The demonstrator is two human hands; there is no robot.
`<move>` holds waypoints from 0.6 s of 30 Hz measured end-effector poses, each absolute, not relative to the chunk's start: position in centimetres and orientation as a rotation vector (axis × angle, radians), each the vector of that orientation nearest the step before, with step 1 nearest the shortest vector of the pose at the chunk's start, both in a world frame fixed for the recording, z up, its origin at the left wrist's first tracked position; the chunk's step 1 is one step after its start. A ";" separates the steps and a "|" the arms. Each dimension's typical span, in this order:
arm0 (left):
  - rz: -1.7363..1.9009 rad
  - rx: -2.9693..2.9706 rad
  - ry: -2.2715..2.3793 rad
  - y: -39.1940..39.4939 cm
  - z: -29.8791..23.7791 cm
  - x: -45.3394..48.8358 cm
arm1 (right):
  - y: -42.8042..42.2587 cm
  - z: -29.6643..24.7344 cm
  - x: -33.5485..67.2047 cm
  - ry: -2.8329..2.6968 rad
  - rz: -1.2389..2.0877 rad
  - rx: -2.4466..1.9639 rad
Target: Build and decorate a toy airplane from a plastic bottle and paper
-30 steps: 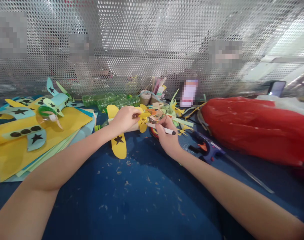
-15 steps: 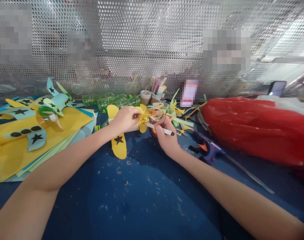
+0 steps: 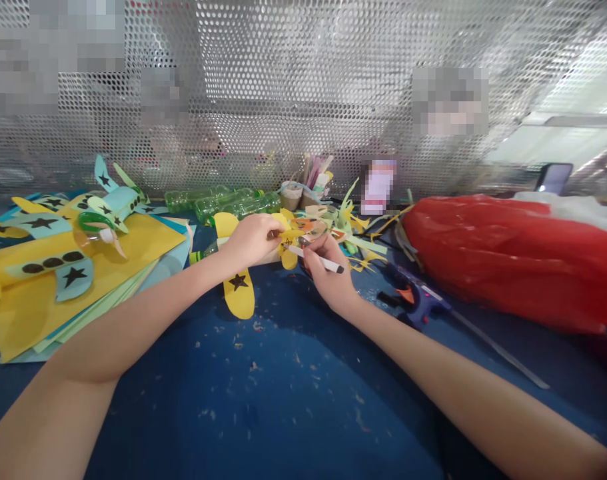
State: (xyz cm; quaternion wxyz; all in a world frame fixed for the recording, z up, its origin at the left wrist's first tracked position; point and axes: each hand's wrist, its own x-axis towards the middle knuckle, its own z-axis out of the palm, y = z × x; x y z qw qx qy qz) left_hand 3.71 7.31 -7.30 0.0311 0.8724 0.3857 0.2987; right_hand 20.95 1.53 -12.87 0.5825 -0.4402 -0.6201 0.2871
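My right hand (image 3: 329,270) is closed round a white marker (image 3: 317,259), its tip against the yellow tail piece of a toy plane. A black star shows on that tail piece (image 3: 288,253). With its fingers closed, my left hand (image 3: 257,237) grips the yellow toy plane (image 3: 239,297) near the tail; its body is largely hidden behind the hand. The lower yellow wing carries a filled black star. A green-capped bottle end (image 3: 197,257) sticks out at the plane's left.
Finished-looking blue and green toy planes (image 3: 118,200) lie on stacked coloured paper (image 3: 148,243) at left. Green plastic bottles (image 3: 223,202), paper scraps (image 3: 350,227) and cups of sticks (image 3: 292,193) stand behind. A glue gun (image 3: 423,300) and red plastic bag (image 3: 508,260) are at right.
The marker and my right hand have shifted slightly left on the tail piece. More black ink shows inside the star. My left hand keeps its hold on the plane.
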 end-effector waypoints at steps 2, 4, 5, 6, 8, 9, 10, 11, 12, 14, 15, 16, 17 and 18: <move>0.908 2.686 1.197 7.2 -7.2 3.7 | 1.5 -12.8 20.9 -1.457 0.669 -1.023; 0.899 2.680 1.212 7.2 -7.2 3.8 | 1.5 -12.7 20.9 -1.447 0.679 -1.022; 0.898 2.676 1.217 7.1 -7.2 3.8 | 1.4 -12.6 20.8 -1.432 0.681 -1.025; 0.899 2.673 1.220 7.2 -7.2 3.8 | 1.3 -12.5 20.8 -1.411 0.676 -1.028; 0.906 2.675 1.223 7.2 -7.3 3.8 | 1.2 -12.2 20.7 -1.365 0.644 -1.037; 0.908 2.681 1.227 7.3 -7.3 3.8 | 1.1 -12.1 20.7 -1.344 0.625 -1.041; 0.912 2.689 1.236 7.3 -7.3 3.8 | 1.1 -12.0 20.7 -1.325 0.610 -1.043; 0.917 2.697 1.244 7.4 -7.3 3.7 | 1.0 -11.9 20.7 -1.309 0.602 -1.044; 0.927 2.704 1.247 7.4 -7.4 3.7 | 1.0 -11.8 20.7 -1.298 0.599 -1.043; 0.960 2.711 1.232 7.4 -7.4 3.6 | 1.0 -11.9 20.8 -1.295 0.590 -1.031; 0.980 2.710 1.219 7.4 -7.4 3.5 | 1.0 -11.9 20.8 -1.301 0.579 -1.022; 0.996 2.708 1.208 7.4 -7.4 3.5 | 1.0 -12.0 20.8 -1.311 0.566 -1.013; 1.005 2.706 1.201 7.4 -7.4 3.4 | 1.1 -12.1 20.8 -1.321 0.552 -1.008; 1.010 2.704 1.199 7.4 -7.4 3.4 | 1.1 -12.2 20.9 -1.328 0.538 -1.008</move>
